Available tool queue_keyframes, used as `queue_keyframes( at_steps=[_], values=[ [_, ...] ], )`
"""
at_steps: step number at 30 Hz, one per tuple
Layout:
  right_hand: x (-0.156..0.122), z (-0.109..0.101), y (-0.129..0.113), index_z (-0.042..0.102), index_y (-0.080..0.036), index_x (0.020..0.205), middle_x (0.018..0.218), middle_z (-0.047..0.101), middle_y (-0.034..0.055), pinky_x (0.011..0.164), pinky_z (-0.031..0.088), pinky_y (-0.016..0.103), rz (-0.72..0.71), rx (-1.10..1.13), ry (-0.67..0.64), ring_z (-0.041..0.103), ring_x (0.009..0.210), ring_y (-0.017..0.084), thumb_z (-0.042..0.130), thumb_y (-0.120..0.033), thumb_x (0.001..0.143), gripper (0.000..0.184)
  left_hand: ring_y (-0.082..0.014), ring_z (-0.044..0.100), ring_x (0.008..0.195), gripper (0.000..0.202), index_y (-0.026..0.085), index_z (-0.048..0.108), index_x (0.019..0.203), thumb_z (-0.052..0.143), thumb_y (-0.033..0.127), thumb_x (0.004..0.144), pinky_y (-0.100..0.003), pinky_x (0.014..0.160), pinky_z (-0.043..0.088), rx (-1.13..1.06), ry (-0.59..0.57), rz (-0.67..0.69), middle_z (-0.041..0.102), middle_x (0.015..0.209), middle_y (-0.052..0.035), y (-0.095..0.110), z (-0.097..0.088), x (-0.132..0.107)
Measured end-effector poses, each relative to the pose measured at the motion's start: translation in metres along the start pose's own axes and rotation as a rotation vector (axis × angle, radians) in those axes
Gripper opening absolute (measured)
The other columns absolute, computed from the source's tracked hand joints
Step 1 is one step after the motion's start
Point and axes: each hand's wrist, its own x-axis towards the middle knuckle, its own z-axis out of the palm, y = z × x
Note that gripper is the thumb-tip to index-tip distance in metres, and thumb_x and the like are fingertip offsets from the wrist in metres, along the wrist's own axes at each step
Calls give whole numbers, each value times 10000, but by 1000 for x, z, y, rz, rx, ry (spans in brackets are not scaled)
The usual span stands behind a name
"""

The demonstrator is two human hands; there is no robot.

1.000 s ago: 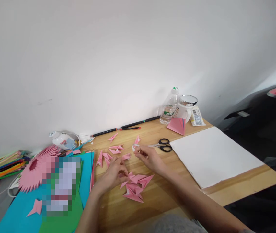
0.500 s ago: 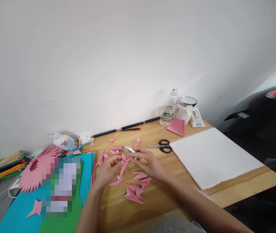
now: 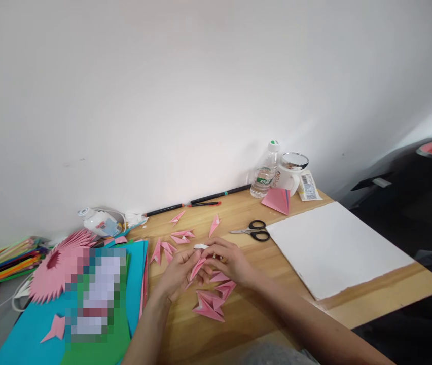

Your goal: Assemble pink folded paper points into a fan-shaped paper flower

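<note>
Both hands meet over the wooden table around a folded pink paper piece [image 3: 198, 267]. My left hand [image 3: 181, 271] pinches it from the left, thumb on top. My right hand [image 3: 231, 259] closes its fingers on the piece's right side. A small white band [image 3: 201, 246], looking like part of a tape roll, shows at the right fingertips; the fingers hide the rest. More folded pink pieces lie around: a pair [image 3: 182, 236] behind the hands, others [image 3: 156, 252] to the left, and a cluster [image 3: 209, 305] in front.
Black-handled scissors [image 3: 256, 230] lie right of the hands, beside a white board [image 3: 337, 248]. A water bottle [image 3: 264, 172], a mug [image 3: 288, 175] and pens [image 3: 208, 197] line the wall. Leftward are coloured paper sheets [image 3: 18, 334] and a pleated pink paper ring [image 3: 41, 279].
Both hands have shifted slightly nearer and turned inward. The pink piece now sits deeper between the fingers, and the white band has come down with them.
</note>
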Motion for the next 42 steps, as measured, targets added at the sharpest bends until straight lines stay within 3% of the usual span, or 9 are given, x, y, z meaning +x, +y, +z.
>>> queue_keyframes(
  at_steps=[4, 8, 11, 14, 16, 21, 25, 31, 42],
  values=[
    [2, -2, -3, 615, -192, 832, 904, 611, 63, 715, 478, 253, -21, -12, 11, 590, 814, 137, 524, -204, 844, 92, -81, 550, 499, 373, 126, 666, 851, 747, 395, 606, -175, 471, 384, -32, -3, 12, 668, 667, -49, -1, -4, 1],
    [2, -3, -4, 599, -195, 917, 941, 617, 64, 709, 472, 245, 30, 18, 4, 586, 828, 137, 499, -193, 846, 122, -51, 507, 459, 329, 124, 671, 799, 773, 343, 576, -157, 432, 336, -14, 64, 13, 650, 641, -25, -3, -12, 3],
    [1, -2, -1, 582, -185, 933, 833, 642, 42, 605, 454, 215, 147, 28, 70, 579, 686, 121, 453, -224, 870, 149, -48, 471, 410, 290, 126, 634, 742, 749, 350, 599, -156, 385, 313, 23, 189, 85, 600, 569, 12, -5, -15, 4],
    [1, -1, 2, 567, -183, 979, 811, 664, 39, 581, 448, 217, 247, 69, 151, 587, 652, 126, 447, -253, 871, 176, -68, 501, 420, 296, 138, 604, 739, 730, 371, 606, -173, 404, 393, 92, 360, 164, 576, 542, 36, -5, -13, 6],
    [2, -1, 1, 555, -183, 1041, 819, 677, 37, 584, 449, 220, 281, 108, 153, 594, 663, 133, 493, -264, 846, 220, -77, 518, 408, 310, 142, 605, 770, 715, 387, 616, -194, 417, 436, 144, 401, 185, 591, 543, 36, -5, -11, 7],
    [4, -2, -5, 634, -183, 952, 817, 672, 28, 582, 426, 209, 255, 166, 34, 576, 682, 127, 508, -279, 842, 193, -137, 633, 558, 289, 144, 628, 788, 717, 363, 622, -255, 546, 532, 128, 379, 232, 671, 675, -5, -7, -6, 8],
    [5, -2, -9, 641, -163, 951, 834, 669, 42, 562, 412, 208, 257, 176, 18, 561, 663, 120, 482, -261, 847, 213, -153, 652, 660, 239, 146, 661, 752, 720, 337, 622, -272, 631, 554, 130, 420, 284, 678, 731, -5, -7, -4, 7],
    [5, -1, -10, 651, -160, 902, 813, 671, 45, 545, 404, 200, 284, 200, 18, 565, 668, 121, 498, -241, 832, 187, -149, 648, 595, 208, 147, 679, 727, 719, 323, 623, -258, 588, 549, 144, 436, 286, 680, 694, -8, -6, -4, 6],
    [3, 1, -3, 652, -165, 925, 803, 674, 45, 557, 417, 207, 290, 221, 51, 574, 669, 125, 537, -222, 804, 176, -167, 643, 682, 165, 140, 684, 723, 709, 285, 647, -286, 626, 562, 144, 381, 333, 690, 763, -41, -15, -6, 10]
  ],
)
